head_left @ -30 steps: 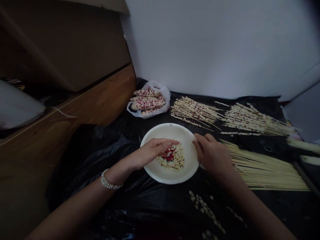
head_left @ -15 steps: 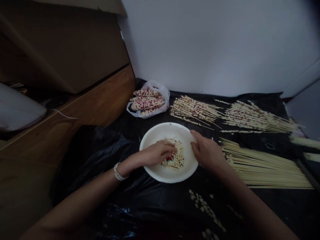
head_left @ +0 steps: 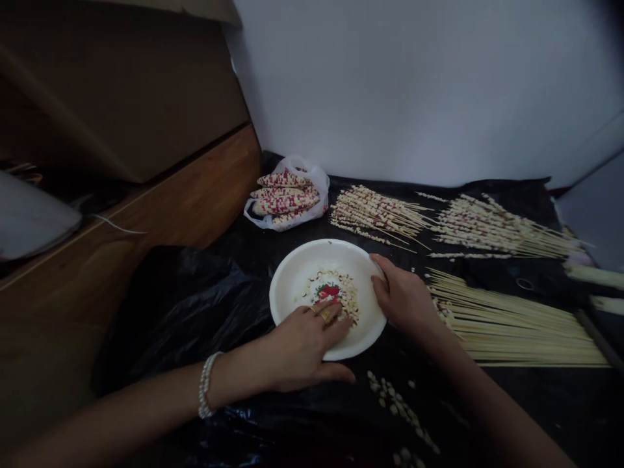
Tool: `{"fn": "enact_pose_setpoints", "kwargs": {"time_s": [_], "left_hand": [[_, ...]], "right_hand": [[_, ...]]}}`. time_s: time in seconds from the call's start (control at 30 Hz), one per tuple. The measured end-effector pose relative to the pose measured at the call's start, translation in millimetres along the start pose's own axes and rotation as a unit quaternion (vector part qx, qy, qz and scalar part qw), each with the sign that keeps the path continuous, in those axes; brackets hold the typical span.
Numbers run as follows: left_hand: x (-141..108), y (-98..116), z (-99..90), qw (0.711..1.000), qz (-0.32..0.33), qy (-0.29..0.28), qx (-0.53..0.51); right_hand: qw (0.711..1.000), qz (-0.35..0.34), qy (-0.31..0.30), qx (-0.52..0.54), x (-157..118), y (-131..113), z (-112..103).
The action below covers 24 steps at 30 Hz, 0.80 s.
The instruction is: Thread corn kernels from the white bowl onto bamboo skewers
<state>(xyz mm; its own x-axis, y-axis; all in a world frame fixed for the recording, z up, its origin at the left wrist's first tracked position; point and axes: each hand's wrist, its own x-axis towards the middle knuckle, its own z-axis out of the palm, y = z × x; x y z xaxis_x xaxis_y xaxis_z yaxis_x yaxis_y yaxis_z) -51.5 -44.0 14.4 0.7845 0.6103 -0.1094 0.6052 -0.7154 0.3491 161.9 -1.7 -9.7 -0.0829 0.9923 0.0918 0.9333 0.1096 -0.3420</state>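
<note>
A white bowl (head_left: pixel 297 270) with a red and green print on its bottom holds loose corn kernels (head_left: pixel 347 289), pale with some dark red. My left hand (head_left: pixel 312 341), with rings and a beaded bracelet at the wrist, reaches over the near rim. Its fingers are spread among the kernels, the thumb outside the bowl, and the palm is turned down. My right hand (head_left: pixel 402 292) grips the bowl's right rim, thumb inside and fingers around the outer side. The bowl leans slightly toward the near right.
A plastic bag of corn cobs (head_left: pixel 287 198) lies behind the bowl. Two piles of kernel-threaded skewers (head_left: pixel 377 211) are at the back right, bare bamboo sticks (head_left: pixel 526 325) in front. Loose kernels (head_left: pixel 397 400) lie on black plastic sheeting (head_left: pixel 185 305). A wooden board (head_left: pixel 205 188) borders the left.
My left hand has moved toward me from the bowl's middle to its near rim, opening out. The printed bottom shows more. My right hand keeps its hold on the rim.
</note>
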Motion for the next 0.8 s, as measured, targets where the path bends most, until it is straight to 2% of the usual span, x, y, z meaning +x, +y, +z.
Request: {"fn": "enact_pose_setpoints", "kwargs": {"time_s": [0.1,0.23,0.37,0.53,0.63,0.7,0.73,0.77,0.8], "left_hand": [[2,9,3.7,0.999,-0.002,0.003,0.048],[11,5,-3.3,0.996,0.035,-0.008,0.081],[31,-5,-8.6,0.992,0.079,0.013,0.096],[55,-5,-6.7,0.991,0.087,0.016,0.105],[57,3,-4.6,0.998,0.048,0.028,0.035],[59,9,-3.7,0.993,-0.009,0.056,-0.105],[61,11,-3.9,0.969,-0.051,0.078,-0.229],[65,12,-4.7,0.923,-0.095,0.104,-0.359],[69,11,-6.1,0.840,-0.140,0.125,-0.509]], "right_hand": [[1.000,0.002,0.005,0.003,-1,3,1],[1.000,0.015,0.012,-0.004,-2,11,-4],[0.998,0.045,0.020,-0.030,0,24,-18],[0.995,0.070,0.015,-0.076,1,32,-30],[0.992,0.073,0.009,-0.102,0,30,-30],[0.991,0.073,0.007,-0.111,-2,29,-30],[0.991,0.072,0.006,-0.114,-2,29,-31],[0.991,0.070,0.004,-0.115,-3,30,-31],[0.991,0.069,0.002,-0.115,-4,31,-32]]}}
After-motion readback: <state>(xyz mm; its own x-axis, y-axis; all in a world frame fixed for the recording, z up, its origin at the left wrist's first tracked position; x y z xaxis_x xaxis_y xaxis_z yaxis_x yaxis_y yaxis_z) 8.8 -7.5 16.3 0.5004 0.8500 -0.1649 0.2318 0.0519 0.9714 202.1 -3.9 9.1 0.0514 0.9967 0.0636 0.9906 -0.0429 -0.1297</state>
